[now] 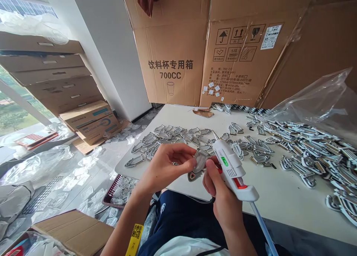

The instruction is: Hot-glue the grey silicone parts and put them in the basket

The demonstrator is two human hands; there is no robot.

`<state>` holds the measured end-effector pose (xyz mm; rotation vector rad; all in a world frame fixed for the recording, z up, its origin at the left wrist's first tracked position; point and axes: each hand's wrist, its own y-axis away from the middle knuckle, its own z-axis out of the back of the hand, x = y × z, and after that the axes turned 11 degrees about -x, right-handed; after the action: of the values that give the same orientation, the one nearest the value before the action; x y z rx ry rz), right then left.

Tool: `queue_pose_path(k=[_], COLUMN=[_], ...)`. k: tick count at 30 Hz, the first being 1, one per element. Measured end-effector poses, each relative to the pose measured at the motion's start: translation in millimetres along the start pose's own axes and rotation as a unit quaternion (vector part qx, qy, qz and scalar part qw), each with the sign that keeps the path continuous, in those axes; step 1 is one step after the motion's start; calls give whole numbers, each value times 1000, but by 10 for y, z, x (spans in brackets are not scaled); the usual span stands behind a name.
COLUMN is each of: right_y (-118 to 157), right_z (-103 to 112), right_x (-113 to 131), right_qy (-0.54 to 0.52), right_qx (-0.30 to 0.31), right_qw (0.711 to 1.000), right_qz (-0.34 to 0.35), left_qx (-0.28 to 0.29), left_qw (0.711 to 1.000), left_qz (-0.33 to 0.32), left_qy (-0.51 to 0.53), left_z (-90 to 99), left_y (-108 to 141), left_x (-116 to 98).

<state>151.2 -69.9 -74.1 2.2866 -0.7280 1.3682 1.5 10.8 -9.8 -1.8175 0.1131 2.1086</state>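
Over the near edge of the table, my left hand pinches a small flat piece by its left side. The piece has a grey frame, a clear middle and a pointed end with a small hole. My right hand holds a white hot glue gun, its nozzle pointing up and away from me. A long glue stick sticks out of the gun's rear. The right thumb and fingertips are close to the piece's right edge; whether they grip it too, I cannot tell. Similar grey-framed pieces lie just beyond my hands.
A large heap of pieces covers the table's right side. Cardboard boxes stand behind the white table, with a clear plastic bag at right. On the floor at left are a dark red basket and plastic scraps.
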Motion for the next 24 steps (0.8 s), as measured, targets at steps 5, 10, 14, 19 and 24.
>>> queue_pose_path(k=[5,10,14,19,24], right_y=[-14,12,48,57,45], right_z=[42,53,39,31,43], right_x=[33,71,76,62,49], right_qy=[37,47,96,114,141], right_qx=[45,86,115,115,111], right_qw=[998,995,989,987,984], right_qz=[-14,-23,2,-2,0], left_qx=[-143,-201,-199,-200,-196], left_qw=[990,978,979,978,979], left_qz=[0,-14,-25,-38,-43], left_qy=[22,45,40,42,45], left_z=[-19,-20,-20,-24,-34], left_y=[-35,-36,-11,3,13], left_x=[32,16,-4,-10,26])
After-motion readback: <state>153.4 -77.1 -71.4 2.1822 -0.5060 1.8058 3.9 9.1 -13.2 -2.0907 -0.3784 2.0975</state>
